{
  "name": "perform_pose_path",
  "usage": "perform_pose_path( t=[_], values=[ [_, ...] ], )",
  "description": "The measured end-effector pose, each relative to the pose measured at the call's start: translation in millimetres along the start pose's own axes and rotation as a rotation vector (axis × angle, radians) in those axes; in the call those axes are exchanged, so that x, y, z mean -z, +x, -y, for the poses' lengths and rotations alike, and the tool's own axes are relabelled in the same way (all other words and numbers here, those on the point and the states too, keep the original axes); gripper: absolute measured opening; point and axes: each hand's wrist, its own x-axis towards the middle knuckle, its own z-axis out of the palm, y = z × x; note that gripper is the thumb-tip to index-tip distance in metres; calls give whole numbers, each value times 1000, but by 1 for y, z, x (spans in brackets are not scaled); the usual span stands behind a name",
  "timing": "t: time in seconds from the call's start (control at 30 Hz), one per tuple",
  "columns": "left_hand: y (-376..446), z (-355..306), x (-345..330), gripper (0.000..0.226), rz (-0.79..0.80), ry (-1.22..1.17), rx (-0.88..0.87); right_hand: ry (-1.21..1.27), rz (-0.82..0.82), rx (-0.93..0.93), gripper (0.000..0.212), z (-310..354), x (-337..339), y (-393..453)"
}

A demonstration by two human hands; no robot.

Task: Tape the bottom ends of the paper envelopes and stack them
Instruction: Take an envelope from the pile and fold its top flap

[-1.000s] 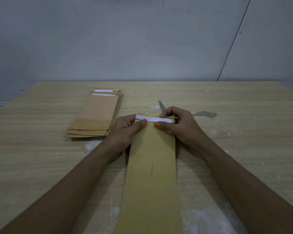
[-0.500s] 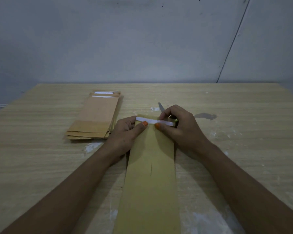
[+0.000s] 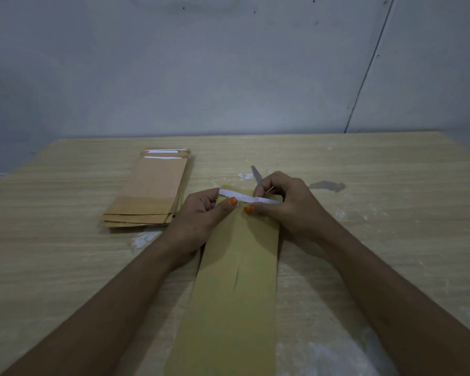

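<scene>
- The left hand (image 3: 201, 215) pinched the left end of a white tape strip (image 3: 246, 197) between thumb and forefinger, its grip pressed together on the strip.
- The right hand (image 3: 285, 204) pinched the strip's right end in the same way, fingers curled, thumb below the strip.
- Both thumbnails were orange and lay close together at the middle of the frame.
- The strip ran across the far end of a long tan envelope (image 3: 236, 280), slanting slightly down toward the right; whether it was stuck down could not be told.
- The envelope lay flat on the desk (image 3: 377, 240), reaching from the hands down to the lower edge of the frame, with a short slit along its centre line.
- A thin grey blade-like thing (image 3: 256, 173) showed just above the right hand; what it was could not be told.
- A stack (image 3: 152, 191) of brown envelopes lay at centre left, well apart from the hands, with white strips at its far end.
- White smears marked the desk; a grey wall (image 3: 228, 77) filled the upper half.
</scene>
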Motion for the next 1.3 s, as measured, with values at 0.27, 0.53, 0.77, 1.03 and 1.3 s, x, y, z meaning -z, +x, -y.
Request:
perform_pose_path(
  t=[0.27,0.53,0.77,1.03,1.3],
  values=[
    [-1,-1,-1,21,-2,-16,-4,-111,7,31,15,-5,2,2],
    [0,1,0,24,11,-25,37,-62,7,36,12,-7,2,2],
    [-1,-2,0,21,21,1,41,-28,31,20,17,-5,2,0],
    [-3,-4,0,22,24,26,31,-91,70,-28,12,-3,3,0],
    [-1,-3,-1,23,13,20,44,-137,143,6,20,-5,3,1]
  ],
)
